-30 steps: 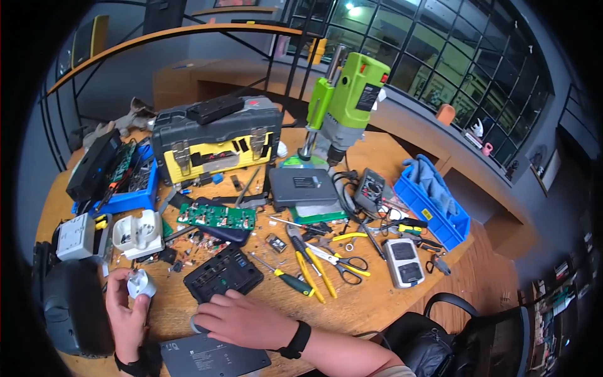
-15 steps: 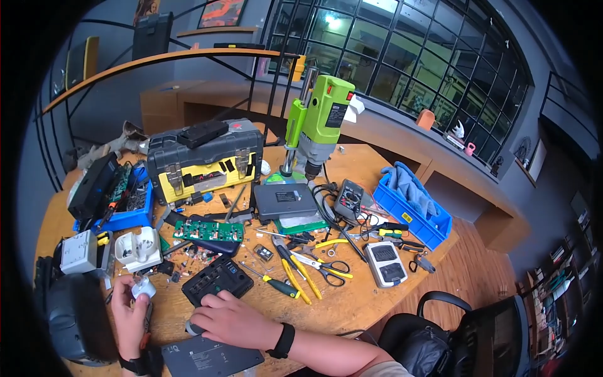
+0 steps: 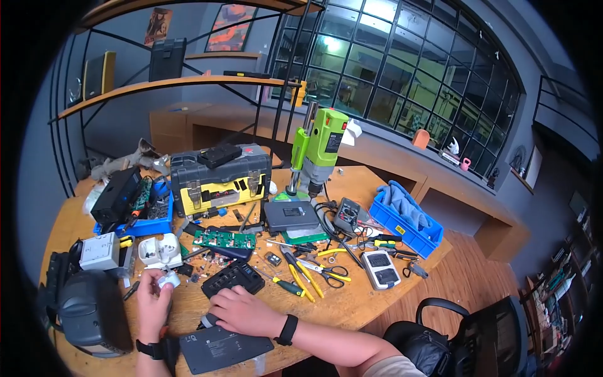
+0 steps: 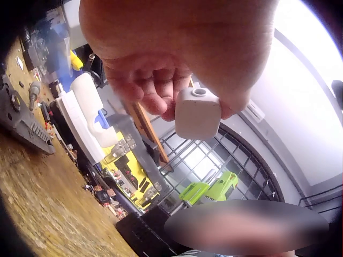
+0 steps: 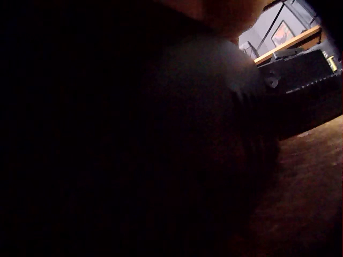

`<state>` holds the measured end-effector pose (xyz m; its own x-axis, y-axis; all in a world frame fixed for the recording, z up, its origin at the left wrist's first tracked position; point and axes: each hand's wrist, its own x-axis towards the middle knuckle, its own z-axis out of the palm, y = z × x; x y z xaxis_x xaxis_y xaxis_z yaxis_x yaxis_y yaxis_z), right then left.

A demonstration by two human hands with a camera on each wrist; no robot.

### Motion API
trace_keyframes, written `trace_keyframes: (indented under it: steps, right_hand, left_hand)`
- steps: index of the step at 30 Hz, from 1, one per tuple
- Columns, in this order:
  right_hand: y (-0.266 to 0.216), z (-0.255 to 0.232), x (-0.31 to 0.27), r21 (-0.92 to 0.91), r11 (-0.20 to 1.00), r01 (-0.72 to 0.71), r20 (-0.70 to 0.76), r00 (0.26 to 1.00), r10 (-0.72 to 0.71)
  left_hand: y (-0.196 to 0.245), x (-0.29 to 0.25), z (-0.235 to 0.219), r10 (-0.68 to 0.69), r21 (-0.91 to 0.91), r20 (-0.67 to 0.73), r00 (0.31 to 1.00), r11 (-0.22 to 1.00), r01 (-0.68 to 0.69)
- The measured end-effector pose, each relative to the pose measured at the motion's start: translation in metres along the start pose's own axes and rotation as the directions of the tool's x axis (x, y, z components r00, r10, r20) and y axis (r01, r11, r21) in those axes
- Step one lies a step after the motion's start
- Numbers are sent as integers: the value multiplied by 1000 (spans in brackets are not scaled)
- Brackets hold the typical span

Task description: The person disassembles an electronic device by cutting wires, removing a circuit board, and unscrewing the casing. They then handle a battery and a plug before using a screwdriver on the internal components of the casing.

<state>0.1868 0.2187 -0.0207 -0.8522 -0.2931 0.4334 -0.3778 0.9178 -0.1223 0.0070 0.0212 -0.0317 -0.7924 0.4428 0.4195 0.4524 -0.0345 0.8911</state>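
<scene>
My left hand (image 3: pixel 152 308) pinches a small white block (image 3: pixel 168 280) between thumb and fingers, above the table's left part. Seen from the left wrist, the white block (image 4: pixel 197 115) has rounded corners and a round hole in one end. My right hand (image 3: pixel 246 311) curls over a grey rounded object (image 3: pixel 206 321), mostly hidden under the palm; I cannot tell its kind. That object overlaps the edge of a dark flat panel (image 3: pixel 226 349) with printed labelling. Just beyond the right hand's fingers lies a black plastic housing (image 3: pixel 242 277). The right wrist view is mostly dark.
Beyond the hands lie a green circuit board (image 3: pixel 224 239), a screwdriver (image 3: pixel 288 286), yellow-handled pliers (image 3: pixel 303 276) and scissors (image 3: pixel 330 274). A toolbox (image 3: pixel 220 182) and a green drill press (image 3: pixel 323 141) stand behind. A black case (image 3: pixel 93 314) sits left of the left hand.
The head view has tilted upward, showing more shelf and window. My left hand has turned the white block a little. The right hand keeps its hold on the grey object.
</scene>
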Motion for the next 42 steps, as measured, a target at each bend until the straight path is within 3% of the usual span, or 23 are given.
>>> trace_keyframes:
  steps: [5,9,10,14,16,18,20,30,32,36,39,42]
  right_hand:
    - [-1,-32,2,-45,999,8,-90,996,-12]
    - [17,-75,-22,-150,968,-204,-221,961,168]
    - [26,-86,-33,-185,949,-254,-236,949,208]
    - [57,-108,-94,-108,815,-569,-386,780,493]
    - [53,-114,-122,27,756,-654,-425,677,601]
    - [48,-112,-149,62,625,-778,-330,575,748]
    - [44,-105,-169,5,587,-809,-307,558,771]
    - [78,-89,-192,-140,569,-810,-352,578,736]
    - [90,-88,-192,-112,572,-812,-337,573,747]
    - [96,-90,-188,-68,525,-848,-280,521,806]
    - [95,-96,-182,-188,563,-805,-212,593,777]
    - [91,-98,-179,-186,570,-800,-228,600,767]
  left_hand:
    - [5,-1,1,13,6,4,1000,1000,-13]
    - [4,-5,-6,38,-8,-3,999,999,-38]
    - [-7,4,-1,-14,-22,3,1000,1000,14]
    - [-10,6,-1,31,-36,-13,999,999,-32]
    - [-6,6,0,36,28,2,999,999,-37]
    - [0,4,0,28,51,-1,1000,998,-28]
    - [-2,5,2,38,-28,-20,999,999,-38]
    - [4,0,-1,-44,-2,9,999,999,44]
    - [5,-2,1,-27,-76,13,1000,997,28]
    - [3,-3,-3,-63,-8,28,998,998,63]
    - [5,-6,-2,-57,-20,6,998,998,57]
    - [10,-9,-4,-60,-24,11,998,998,61]
